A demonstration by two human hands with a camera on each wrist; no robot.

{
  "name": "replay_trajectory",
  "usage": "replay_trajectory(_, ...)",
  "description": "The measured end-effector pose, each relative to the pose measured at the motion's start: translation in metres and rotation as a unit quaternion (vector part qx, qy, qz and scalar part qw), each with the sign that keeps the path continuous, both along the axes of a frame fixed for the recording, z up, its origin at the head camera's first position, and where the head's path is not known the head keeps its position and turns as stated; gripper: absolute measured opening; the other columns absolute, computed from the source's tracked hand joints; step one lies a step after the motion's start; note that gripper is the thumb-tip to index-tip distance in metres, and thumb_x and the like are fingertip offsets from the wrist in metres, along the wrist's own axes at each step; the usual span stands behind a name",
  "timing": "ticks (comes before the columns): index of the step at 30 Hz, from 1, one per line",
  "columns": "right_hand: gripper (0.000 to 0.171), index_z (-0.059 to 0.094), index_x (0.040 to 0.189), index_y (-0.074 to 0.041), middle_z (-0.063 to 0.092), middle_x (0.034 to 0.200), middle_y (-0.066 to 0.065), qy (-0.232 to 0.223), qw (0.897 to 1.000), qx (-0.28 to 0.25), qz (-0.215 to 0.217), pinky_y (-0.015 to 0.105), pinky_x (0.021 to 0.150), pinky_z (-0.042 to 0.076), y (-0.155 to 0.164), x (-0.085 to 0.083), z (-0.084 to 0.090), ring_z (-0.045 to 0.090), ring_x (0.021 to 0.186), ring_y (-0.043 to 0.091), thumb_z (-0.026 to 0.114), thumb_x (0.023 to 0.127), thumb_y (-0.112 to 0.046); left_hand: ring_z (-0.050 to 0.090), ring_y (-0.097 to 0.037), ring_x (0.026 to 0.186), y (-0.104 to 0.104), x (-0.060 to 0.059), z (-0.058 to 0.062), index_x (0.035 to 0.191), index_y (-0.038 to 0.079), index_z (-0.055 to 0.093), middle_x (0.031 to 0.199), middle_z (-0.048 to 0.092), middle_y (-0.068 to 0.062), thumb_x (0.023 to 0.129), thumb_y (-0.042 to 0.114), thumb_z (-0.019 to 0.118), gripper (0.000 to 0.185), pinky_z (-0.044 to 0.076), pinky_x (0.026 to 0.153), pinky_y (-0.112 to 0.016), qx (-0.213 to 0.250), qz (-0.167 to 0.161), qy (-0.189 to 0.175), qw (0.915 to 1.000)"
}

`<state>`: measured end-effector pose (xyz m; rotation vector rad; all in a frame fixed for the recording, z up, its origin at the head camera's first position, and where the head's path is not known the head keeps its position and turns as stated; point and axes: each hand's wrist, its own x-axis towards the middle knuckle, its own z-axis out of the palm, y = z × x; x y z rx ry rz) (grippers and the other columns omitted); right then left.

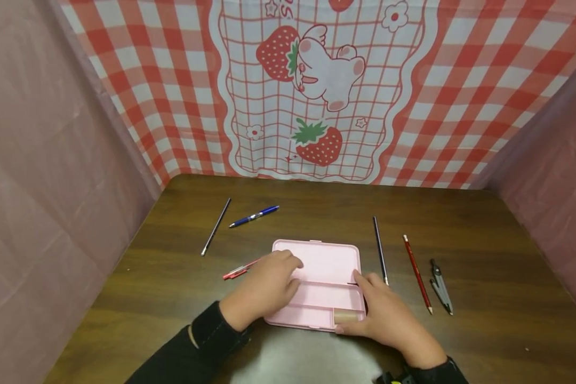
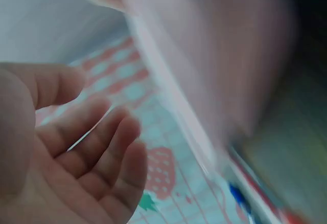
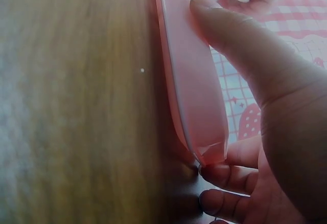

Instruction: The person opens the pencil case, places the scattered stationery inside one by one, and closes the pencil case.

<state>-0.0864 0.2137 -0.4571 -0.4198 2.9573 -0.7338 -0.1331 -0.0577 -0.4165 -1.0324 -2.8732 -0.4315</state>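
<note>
Far left on the brown wooden table (image 1: 485, 298): a thin dark pencil (image 1: 216, 226) lying diagonal, a blue pen (image 1: 254, 216) just beside it, both well apart from the hands. A red pen (image 1: 240, 269) sits near the left hand (image 1: 264, 290), partly under its fingers. Left hand lies on the left part of the pink pencil case (image 1: 326, 261), fingers loosely bent and resting on the surface rather than clamped; the left wrist view is blurred but shows the fingers (image 2: 102, 147) relaxed and spread, holding nothing. The case sits at the near middle of the table, lid open flat, shallow compartments showing, something small and tan in the near right compartment. Right hand (image 1: 389, 317) holds the case's right near corner: the right wrist view shows the thumb (image 3: 240, 45) pressed along the top edge and fingers curled beneath the corner, a pinch on the rim. Judging by the thin walls, the case is likely light, stiff plastic, smooth and a bit slippery; the rim and corners look the surest hold. Right of it: a dark pencil (image 1: 380, 249), a red pencil (image 1: 416, 273), a grey compass (image 1: 440, 285). Behind, a red-checked cloth (image 1: 461, 80) with strawberry print; plain pink sheets (image 1: 43, 176) on both sides.
</note>
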Motion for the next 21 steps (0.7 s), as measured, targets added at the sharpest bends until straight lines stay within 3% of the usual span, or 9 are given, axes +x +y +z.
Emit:
replay_trajectory(5,0.131,0.044,0.151,0.007,0.054,0.133,0.019,-0.005,1.000,0.007,-0.007,0.052,0.090,0.052,0.000,0.001,0.001,0.061,0.112,0.034,0.083,0.061,-0.079,0.062,-0.023,0.101,-0.037,-0.009,-0.008,0.122,0.005,0.069,0.109,0.066,-0.006,0.097,0.022,0.071,0.031,0.053,0.089,-0.041,-0.055,0.052,0.027,0.9967)
replay_trajectory(10,0.131,0.044,0.151,0.006,0.054,0.132,0.018,-0.005,1.000,0.008,-0.007,0.052,0.089,0.052,-0.001,0.000,0.001,0.061,0.111,0.033,0.082,0.060,-0.080,0.062,-0.025,0.096,-0.063,-0.019,-0.015,0.120,0.003,0.067,0.104,0.064,-0.008,0.094,0.022,0.075,0.033,0.053,0.085,-0.041,-0.072,0.094,0.039,0.9922)
replay_trajectory(15,0.131,0.044,0.151,0.006,0.054,0.132,0.018,-0.005,1.000,0.007,-0.007,0.052,0.088,0.052,-0.002,0.001,0.000,0.061,0.111,0.033,0.081,0.060,-0.081,0.063,-0.026,0.091,-0.079,-0.029,-0.022,0.117,0.001,0.066,0.100,0.063,-0.009,0.092,0.022,0.076,0.034,0.055,0.079,-0.041,-0.093,0.105,0.026,0.9899)
replay_trajectory(21,0.131,0.044,0.151,0.006,0.054,0.133,0.019,-0.008,1.000,0.004,-0.009,0.053,0.090,0.052,-0.001,0.000,0.000,0.060,0.114,0.034,0.081,0.061,-0.081,0.063,-0.028,0.094,-0.087,-0.041,-0.027,0.117,0.000,0.067,0.101,0.063,-0.010,0.092,0.025,0.076,0.036,0.055,0.082,-0.044,-0.107,0.118,-0.001,0.9872)
